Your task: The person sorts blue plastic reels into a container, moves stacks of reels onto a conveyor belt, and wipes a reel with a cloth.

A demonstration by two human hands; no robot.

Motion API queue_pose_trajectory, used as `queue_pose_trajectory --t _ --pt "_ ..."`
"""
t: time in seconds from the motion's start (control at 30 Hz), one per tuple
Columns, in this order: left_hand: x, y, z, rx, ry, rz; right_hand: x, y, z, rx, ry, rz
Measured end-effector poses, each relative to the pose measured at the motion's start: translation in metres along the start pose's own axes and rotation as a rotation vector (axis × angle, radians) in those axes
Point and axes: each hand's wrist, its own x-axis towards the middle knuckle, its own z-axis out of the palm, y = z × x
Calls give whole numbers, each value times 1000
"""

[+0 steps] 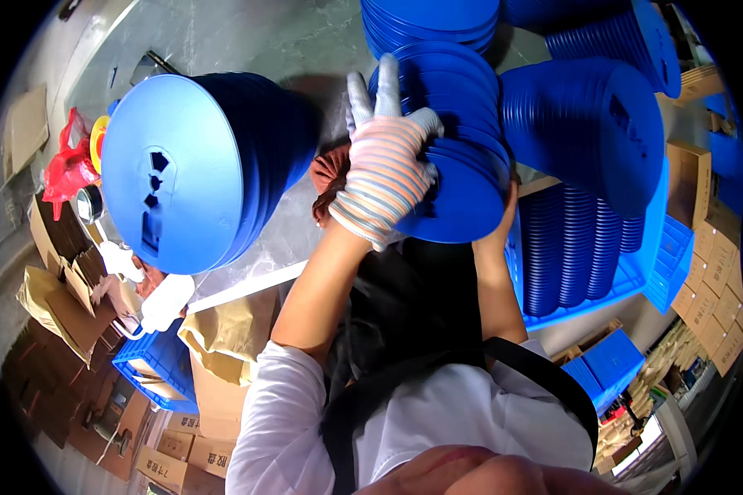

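A leaning stack of round blue plastic discs [462, 194] stands in front of my body, its near discs fanned slightly apart. My left hand [384, 161], in a striped knit glove, lies against the stack's left edge with its fingers spread. At the right edge, my right hand [508, 210] grips the same stack from the side, and most of its fingers are hidden behind the discs. A brown cloth [328, 175] lies beside my left wrist. To the left, another thick stack of blue discs [190, 214] lies on its side, its front disc showing cut-out slots.
More blue disc stacks [586, 115] crowd the right and far side of the grey table [297, 37]. A blue crate [631, 272] at the right holds rows of discs. Cardboard boxes [210, 454], a red plastic bag [68, 169] and a white lamp-like object [167, 304] are on the left.
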Motion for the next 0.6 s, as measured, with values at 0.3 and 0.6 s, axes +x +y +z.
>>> queue_pose_trajectory --t 0.3,0.6 --pt "23 -62 15 -823 -99 -33 16 11 -2 373 -201 44" --pt "-36 29 -7 -665 -106 -183 -23 -19 -8 647 -289 24"
